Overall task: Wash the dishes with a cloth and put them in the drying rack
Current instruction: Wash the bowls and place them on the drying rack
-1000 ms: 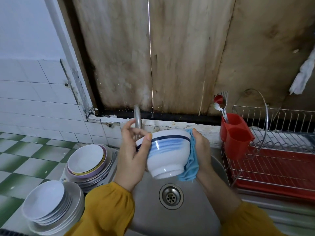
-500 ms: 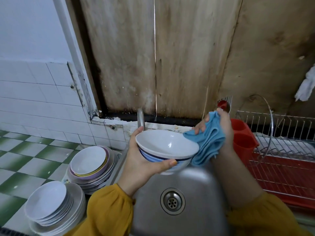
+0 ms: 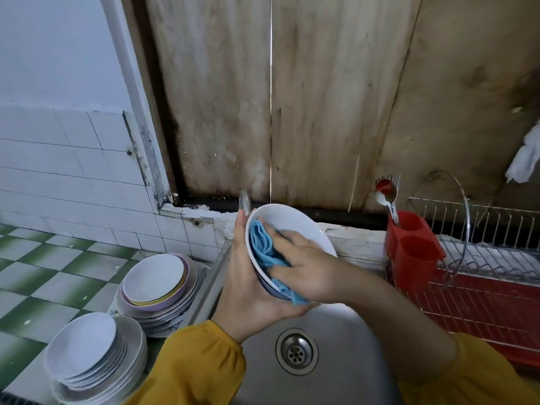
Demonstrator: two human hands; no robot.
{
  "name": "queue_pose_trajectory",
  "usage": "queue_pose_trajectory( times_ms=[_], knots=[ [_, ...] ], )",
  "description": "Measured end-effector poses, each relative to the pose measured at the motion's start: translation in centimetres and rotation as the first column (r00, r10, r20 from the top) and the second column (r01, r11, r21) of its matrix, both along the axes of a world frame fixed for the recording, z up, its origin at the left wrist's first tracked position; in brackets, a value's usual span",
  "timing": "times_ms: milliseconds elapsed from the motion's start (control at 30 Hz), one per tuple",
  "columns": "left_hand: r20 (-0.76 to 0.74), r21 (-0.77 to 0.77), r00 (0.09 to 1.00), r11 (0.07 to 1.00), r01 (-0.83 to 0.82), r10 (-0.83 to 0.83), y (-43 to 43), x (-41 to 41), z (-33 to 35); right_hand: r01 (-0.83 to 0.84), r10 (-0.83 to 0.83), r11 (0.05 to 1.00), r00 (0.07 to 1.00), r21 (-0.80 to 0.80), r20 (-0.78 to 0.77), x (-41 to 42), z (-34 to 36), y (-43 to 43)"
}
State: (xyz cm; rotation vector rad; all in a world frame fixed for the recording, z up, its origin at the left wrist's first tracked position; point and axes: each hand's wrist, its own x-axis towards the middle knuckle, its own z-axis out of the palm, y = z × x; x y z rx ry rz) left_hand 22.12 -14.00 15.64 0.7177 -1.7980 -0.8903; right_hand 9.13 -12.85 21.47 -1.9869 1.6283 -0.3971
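While my left hand point(image 3: 248, 287) is cupping the bowl point(image 3: 292, 226) from underneath at the centre of the frame, fingers curling round its base, my right hand point(image 3: 304, 267) is pressing the blue cloth point(image 3: 263, 247) into the hollow with straight, slightly spread fingers. The bowl is tilting its mouth toward the right, above the sink point(image 3: 336, 361). The drying rack point(image 3: 482, 258) is standing at the right edge, nearer my right hand; its front slots are probably free, though the wires are blurring.
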Motion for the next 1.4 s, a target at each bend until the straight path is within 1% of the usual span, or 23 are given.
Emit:
queue_pose_trajectory(
  times_ms=[100,200,233,300,333,400,467,533,600,700,733,800,867,933,967,1000,1067,1100,1133,1200,1267,1333,1400],
  knots=[
    [-0.010,0.020,0.998,0.998,-0.059,0.059,-0.2,0.4,0.0,-0.049,0.065,0.996,0.973,-0.076,0.222,0.8,0.4,1.0],
    [0.039,-0.002,0.990,0.990,-0.138,0.138,-0.6,1.3,0.0,-0.109,0.140,0.989,0.922,-0.104,0.361,0.2,1.1,1.9],
    [0.059,-0.018,0.986,0.987,-0.157,0.158,-0.6,1.5,0.1,-0.086,0.115,0.993,0.881,-0.083,0.460,-0.1,1.5,2.0],
    [0.088,-0.039,0.983,0.986,-0.161,0.164,-0.6,1.6,0.1,0.036,0.004,0.998,0.718,-0.044,0.696,-0.2,1.7,1.7],
    [0.120,-0.048,0.979,0.986,-0.158,0.163,-0.7,1.4,0.0,0.123,-0.063,0.992,0.651,-0.023,0.757,0.2,1.3,1.4],
    [0.161,-0.034,0.976,0.989,-0.143,0.147,-0.7,1.1,-0.1,0.198,-0.123,0.980,0.642,-0.008,0.757,1.4,0.4,1.3],
    [0.113,-0.013,0.986,0.992,-0.125,0.126,-0.9,1.6,0.0,0.094,-0.082,0.995,0.712,0.021,0.697,2.0,0.1,1.9],
    [0.084,-0.016,0.992,0.996,-0.089,0.090,-1.1,2.5,0.2,-0.068,0.055,0.998,0.762,-0.004,0.645,1.3,0.5,2.4],
    [0.066,-0.025,0.996,0.998,-0.051,0.053,-0.8,3.0,0.5,-0.117,0.098,0.993,0.722,-0.018,0.685,0.7,1.2,2.5],
    [0.083,-0.090,0.995,0.995,-0.047,0.055,-0.6,2.6,-0.3,0.089,-0.076,0.996,0.573,0.030,0.816,1.3,0.9,1.9],
    [0.108,-0.117,0.991,0.991,-0.064,0.076,-0.4,2.4,-0.5,0.103,-0.085,0.994,0.561,0.033,0.824,1.9,0.6,2.0],
    [0.097,-0.122,0.994,0.992,-0.032,0.044,0.1,2.7,-0.2,0.037,0.025,0.997,0.670,-0.067,0.742,2.9,0.1,2.6],
    [0.056,-0.151,0.998,0.988,-0.018,0.027,0.4,3.3,0.3,-0.058,0.154,0.981,0.810,-0.184,0.566,2.8,0.3,3.3],
    [0.043,-0.102,0.999,0.994,0.036,-0.032,0.5,3.7,0.3,-0.105,0.190,0.970,0.892,-0.221,0.411,1.7,0.9,3.3],
    [0.074,-0.108,0.997,0.993,0.046,-0.038,0.9,3.9,0.4,-0.081,0.168,0.973,0.892,-0.217,0.419,1.2,1.3,3.0],
    [0.132,-0.187,0.991,0.981,0.044,-0.019,1.2,4.1,0.3,-0.013,0.108,0.982,0.856,-0.188,0.506,0.9,1.6,2.8],
    [0.119,-0.172,0.991,0.984,-0.041,0.062,0.9,3.0,-0.3,0.203,-0.077,0.975,0.687,-0.090,0.722,1.1,1.7,2.3],
    [0.126,-0.175,0.990,0.984,-0.035,0.058,1.4,2.3,-0.4,0.276,-0.122,0.958,0.635,-0.077,0.763,1.8,1.7,2.3],
    [0.115,-0.160,0.993,0.987,0.003,0.016,1.4,2.0,-0.5,0.293,-0.140,0.953,0.646,-0.074,0.750,2.6,1.5,2.4],
    [0.058,-0.103,0.997,0.994,-0.037,0.044,0.5,1.6,0.1,0.214,-0.116,0.973,0.783,-0.089,0.611,3.9,0.7,3.1],
    [0.050,-0.084,0.990,0.988,-0.126,0.130,-0.2,2.3,0.4,0.019,0.043,0.985,0.935,-0.170,0.351,3.2,0.8,3.7],
    [0.008,-0.052,0.998,0.997,-0.062,0.062,-1.1,3.2,0.7,-0.212,0.236,0.965,0.958,-0.154,0.161,0.8,1.8,3.4],
    [-0.021,-0.044,1.000,0.999,0.017,-0.018,-1.1,3.7,0.9,-0.383,0.381,0.919,0.924,-0.094,-0.036,-1.7,2.7,2.6]
  ],
)
